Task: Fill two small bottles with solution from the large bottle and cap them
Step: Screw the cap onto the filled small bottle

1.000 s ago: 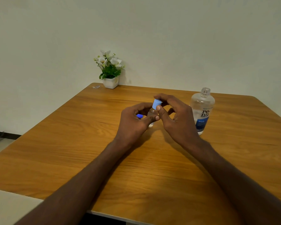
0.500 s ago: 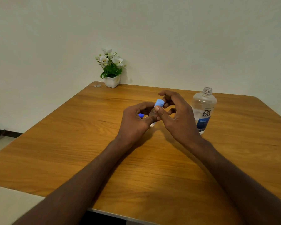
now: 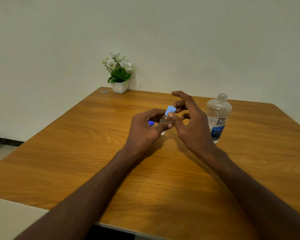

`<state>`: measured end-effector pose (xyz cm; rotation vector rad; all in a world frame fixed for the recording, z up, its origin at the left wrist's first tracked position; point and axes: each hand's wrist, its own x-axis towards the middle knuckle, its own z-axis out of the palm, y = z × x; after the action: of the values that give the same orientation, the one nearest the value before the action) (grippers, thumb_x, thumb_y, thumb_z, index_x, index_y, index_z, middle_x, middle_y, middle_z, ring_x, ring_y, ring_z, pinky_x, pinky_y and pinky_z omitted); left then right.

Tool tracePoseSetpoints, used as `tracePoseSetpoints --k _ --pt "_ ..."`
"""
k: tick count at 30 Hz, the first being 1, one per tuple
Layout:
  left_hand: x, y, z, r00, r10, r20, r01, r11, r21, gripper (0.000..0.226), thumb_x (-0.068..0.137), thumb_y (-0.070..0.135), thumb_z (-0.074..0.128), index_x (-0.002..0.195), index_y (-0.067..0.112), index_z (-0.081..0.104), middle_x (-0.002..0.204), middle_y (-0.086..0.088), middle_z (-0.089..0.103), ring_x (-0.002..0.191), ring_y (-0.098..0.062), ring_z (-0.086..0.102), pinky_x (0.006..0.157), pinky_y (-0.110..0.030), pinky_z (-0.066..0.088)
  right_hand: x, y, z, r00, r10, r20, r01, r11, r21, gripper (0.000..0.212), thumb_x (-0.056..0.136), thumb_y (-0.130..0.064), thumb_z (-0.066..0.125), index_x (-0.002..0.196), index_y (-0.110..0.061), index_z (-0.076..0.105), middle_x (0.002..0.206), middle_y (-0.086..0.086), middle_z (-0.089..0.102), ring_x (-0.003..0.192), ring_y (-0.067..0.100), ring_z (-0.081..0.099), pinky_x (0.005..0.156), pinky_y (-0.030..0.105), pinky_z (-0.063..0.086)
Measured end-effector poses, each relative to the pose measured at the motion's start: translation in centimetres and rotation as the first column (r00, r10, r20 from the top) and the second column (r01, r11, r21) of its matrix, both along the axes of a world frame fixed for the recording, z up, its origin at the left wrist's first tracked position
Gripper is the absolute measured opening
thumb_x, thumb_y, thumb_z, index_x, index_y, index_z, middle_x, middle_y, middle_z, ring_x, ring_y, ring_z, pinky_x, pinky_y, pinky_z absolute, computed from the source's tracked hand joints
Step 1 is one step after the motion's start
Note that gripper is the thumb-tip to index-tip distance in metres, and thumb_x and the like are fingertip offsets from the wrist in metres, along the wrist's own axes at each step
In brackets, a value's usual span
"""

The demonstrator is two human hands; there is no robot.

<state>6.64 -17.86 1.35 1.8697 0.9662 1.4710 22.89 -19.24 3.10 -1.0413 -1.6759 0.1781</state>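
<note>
**Capping a small bottle over the middle of the counter**

Over the middle of the counter (image 3: 76, 153), both hands meet around one small clear bottle (image 3: 163, 120). The left hand (image 3: 145, 130) wraps its curled fingers round the bottle's body, probably to keep it upright and steady so nothing spills. The right hand (image 3: 190, 125) pinches the light blue cap (image 3: 170, 110) between thumb and a finger, its other fingers spread loosely away; the cap sits tilted on the bottle's neck, so it looks to be going on or being twisted, and I cannot tell how far it is seated. Just behind the left hand's fingers a darker blue piece (image 3: 150, 123) peeks out, possibly the second small bottle's cap, though most of it is hidden.

Toward the right edge, just beside the right hand, stands the large solution bottle (image 3: 218, 118), upright, its neck open and uncapped, likely left within reach for further pouring.

Wood grain covers the counter, which is pushed against a plain pale wall. At the far left corner sit a white pot of white flowers (image 3: 119, 73) and a small clear scrap (image 3: 104, 91) beside it.
</note>
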Motion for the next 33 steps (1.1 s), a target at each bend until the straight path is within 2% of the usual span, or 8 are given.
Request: tracePoseSetpoints --k 2,7,14,18,22,26,29,33 --pt "0.01 -0.12 0.02 1.000 -0.011 0.003 0.011 1.000 0.005 0.035 0.086 0.016 0.082 0.121 0.015 0.076 0.105 0.010 0.078 0.098 -0.010 0.073 0.079 -0.028 0.056 -0.07 0.07 -0.09 1.000 -0.016 0.014 0.016 1.000 -0.008 0.054 0.093 -0.029 0.068 0.145 -0.027 0.051 0.108 -0.008 0.062 0.102 0.013 0.062 0.076 0.040 0.059" --pt "-0.02 0.04 -0.02 1.000 0.005 0.002 -0.005 1.000 -0.003 0.038 0.086 0.017 0.082 0.123 0.014 0.075 0.104 0.008 0.078 0.097 -0.012 0.073 0.079 -0.032 0.058 0.14 0.16 -0.18 1.000 -0.006 0.008 0.006 1.000 -0.003 0.059 0.095 -0.026 0.067 0.150 -0.024 0.048 0.120 -0.008 0.064 0.108 0.011 0.062 0.079 0.026 0.053" --pt "0.05 -0.11 0.11 1.000 0.016 -0.006 -0.016 1.000 -0.009 0.032 0.092 0.022 0.078 0.123 0.014 0.075 0.103 0.009 0.078 0.096 -0.009 0.073 0.080 -0.032 0.058 0.12 0.16 -0.30 1.000 -0.014 0.021 0.014 1.000 -0.003 0.063 0.092 -0.032 0.070 0.150 -0.025 0.046 0.119 -0.010 0.063 0.107 0.012 0.061 0.076 0.028 0.053" --pt "0.05 -0.21 0.18 1.000 0.008 -0.005 -0.008 1.000 -0.018 0.035 0.088 0.019 0.080 0.122 0.015 0.075 0.104 0.009 0.078 0.097 -0.010 0.073 0.082 -0.033 0.059 0.16 0.31 -0.34 0.999 -0.016 0.029 0.017 1.000 -0.005 0.058 0.094 -0.024 0.072 0.147 -0.023 0.049 0.113 -0.009 0.064 0.103 0.011 0.062 0.075 0.028 0.052" --pt "0.09 -0.17 0.11 1.000 0.007 -0.014 -0.007 1.000 -0.010 0.032 0.090 0.019 0.078 0.122 0.014 0.075 0.103 0.009 0.078 0.096 -0.008 0.072 0.079 -0.027 0.056 0.31 0.56 -0.61 1.000 -0.021 0.022 0.022 0.999 -0.032 0.057 0.093 -0.027 0.075 0.144 -0.023 0.051 0.107 -0.010 0.060 0.097 0.013 0.059 0.075 0.022 0.045" --pt "0.07 0.02 0.06 1.000 0.021 0.003 -0.021 1.000 -0.022 0.040 0.088 0.021 0.080 0.127 0.013 0.073 0.104 0.007 0.077 0.097 -0.011 0.072 0.078 -0.026 0.056 0.36 0.36 -0.46 0.999 -0.020 0.027 0.021 1.000 -0.001 0.060 0.094 -0.027 0.072 0.148 -0.025 0.046 0.118 -0.011 0.063 0.101 0.012 0.061 0.075 0.024 0.050" --pt "0.03 -0.05 0.06 1.000 0.004 -0.001 -0.004 1.000 -0.018 0.037 0.088 0.017 0.081 0.124 0.014 0.074 0.104 0.008 0.078 0.096 -0.009 0.072 0.079 -0.026 0.057 0.20 0.35 -0.48 0.998 -0.036 0.054 0.036 0.999 0.002 0.057 0.094 -0.022 0.073 0.146 -0.025 0.050 0.110 -0.009 0.063 0.097 0.012 0.061 0.077 0.023 0.048" --pt "0.06 -0.05 0.02 1.000 0.001 -0.013 -0.001 1.000 -0.002 0.032 0.090 0.017 0.079 0.122 0.014 0.075 0.104 0.010 0.078 0.097 -0.008 0.073 0.076 -0.019 0.054 0.28 0.43 -0.57 0.998 -0.045 0.041 0.045 0.999 -0.010 0.057 0.093 -0.030 0.073 0.145 -0.028 0.049 0.110 -0.012 0.061 0.097 0.011 0.059 0.076 0.026 0.048"
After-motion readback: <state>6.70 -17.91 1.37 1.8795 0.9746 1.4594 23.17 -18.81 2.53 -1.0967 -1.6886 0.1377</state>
